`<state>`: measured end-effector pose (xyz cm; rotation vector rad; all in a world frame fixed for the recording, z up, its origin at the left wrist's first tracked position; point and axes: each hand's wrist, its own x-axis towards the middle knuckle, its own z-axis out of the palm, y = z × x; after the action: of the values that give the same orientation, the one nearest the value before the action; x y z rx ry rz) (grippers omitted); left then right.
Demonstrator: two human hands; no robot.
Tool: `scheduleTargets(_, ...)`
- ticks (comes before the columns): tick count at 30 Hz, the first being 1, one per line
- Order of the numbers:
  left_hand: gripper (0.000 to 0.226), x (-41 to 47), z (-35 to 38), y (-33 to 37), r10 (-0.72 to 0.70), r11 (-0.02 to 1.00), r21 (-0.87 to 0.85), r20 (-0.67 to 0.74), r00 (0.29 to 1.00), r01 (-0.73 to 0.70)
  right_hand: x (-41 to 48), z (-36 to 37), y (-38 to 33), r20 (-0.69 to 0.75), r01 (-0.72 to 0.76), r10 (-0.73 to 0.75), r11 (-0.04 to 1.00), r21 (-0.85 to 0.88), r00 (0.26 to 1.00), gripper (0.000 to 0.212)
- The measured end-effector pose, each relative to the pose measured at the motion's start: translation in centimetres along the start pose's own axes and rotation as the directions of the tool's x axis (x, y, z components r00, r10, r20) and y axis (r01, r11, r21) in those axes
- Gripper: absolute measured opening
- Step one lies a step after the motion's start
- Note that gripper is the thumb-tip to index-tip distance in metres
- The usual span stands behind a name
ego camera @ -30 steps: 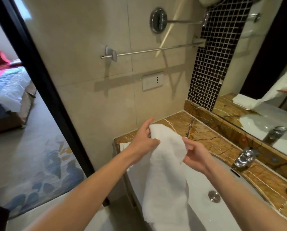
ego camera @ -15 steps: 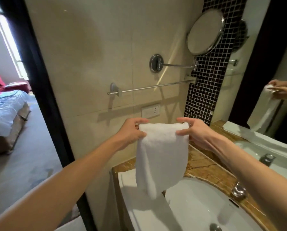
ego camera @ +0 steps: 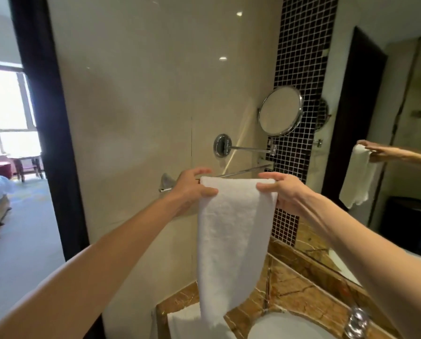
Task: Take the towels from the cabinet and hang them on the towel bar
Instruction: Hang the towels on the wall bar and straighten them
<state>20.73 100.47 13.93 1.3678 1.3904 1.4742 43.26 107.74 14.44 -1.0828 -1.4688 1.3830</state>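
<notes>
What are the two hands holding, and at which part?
A white towel, pinched at its top edge: left hand at the left corner, right hand at the right corner.

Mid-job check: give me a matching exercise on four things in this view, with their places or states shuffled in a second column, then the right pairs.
1 white terry towel
2 chrome towel bar
3 round chrome-rimmed mirror
4 white ceramic basin

A sunk in brown marble counter
B pinched by left hand and right hand
C on beige wall behind the hands
D before black mosaic tiles

Pairs: 1-B, 2-C, 3-D, 4-A
</notes>
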Motion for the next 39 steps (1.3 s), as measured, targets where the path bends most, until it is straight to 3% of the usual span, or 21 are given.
scheduleTargets(5,0.066,1.6,-0.8,1.6,0.01,0.999,-0.043,0.069,0.998,-0.007,1.4,-0.3,-1.8,0.024,-0.019,0.018,0.999,0.026,1.0,0.055)
scheduleTargets(11,0.068,3.8,-0.9,3.3,0.012,0.998,-0.057,0.08,0.997,-0.007,3.8,-1.1,-3.8,0.096,-0.012,0.008,0.999,0.043,0.995,0.054)
scheduleTargets(16,0.07,5.8,-0.5,5.5,-0.009,0.983,-0.184,0.111,0.994,0.03,6.1,-1.6,-5.6,0.182,-0.074,0.06,0.995,0.073,0.982,0.051)
scheduleTargets(19,0.047,7.2,-0.1,6.5,-0.056,0.96,-0.267,0.122,0.991,0.087,7.2,-1.6,-6.5,0.19,-0.095,0.08,0.993,0.068,0.979,0.05)
scheduleTargets(22,0.004,8.1,0.0,6.8,-0.091,0.964,-0.236,0.131,0.987,0.12,7.9,-1.0,-7.1,0.168,-0.085,0.075,0.995,0.054,0.983,0.038)
scheduleTargets(25,0.015,9.4,-0.2,6.7,-0.098,0.97,-0.207,0.151,0.984,0.128,8.8,-0.4,-7.4,0.171,-0.051,0.038,0.996,0.075,0.985,0.036)
scheduleTargets(30,0.013,10.2,-0.8,7.2,-0.096,0.836,-0.526,0.137,0.986,0.154,10.7,0.2,-8.2,0.199,0.004,-0.036,0.987,0.158,0.979,0.041)
scheduleTargets(32,0.02,10.3,-1.0,6.6,-0.099,0.806,-0.564,0.168,0.981,0.179,11.3,0.3,-8.6,0.193,0.047,-0.075,0.988,0.144,0.978,0.044)
scheduleTargets(36,0.017,10.7,-1.1,5.7,-0.145,0.861,-0.443,0.254,0.956,0.248,12.2,0.4,-9.3,0.187,0.086,-0.096,0.994,0.061,0.978,0.042)
scheduleTargets(39,0.028,12.0,-1.0,6.2,-0.085,0.923,-0.353,0.205,0.975,0.155,12.8,0.6,-11.0,0.167,0.126,-0.136,0.99,0.068,0.977,0.038)
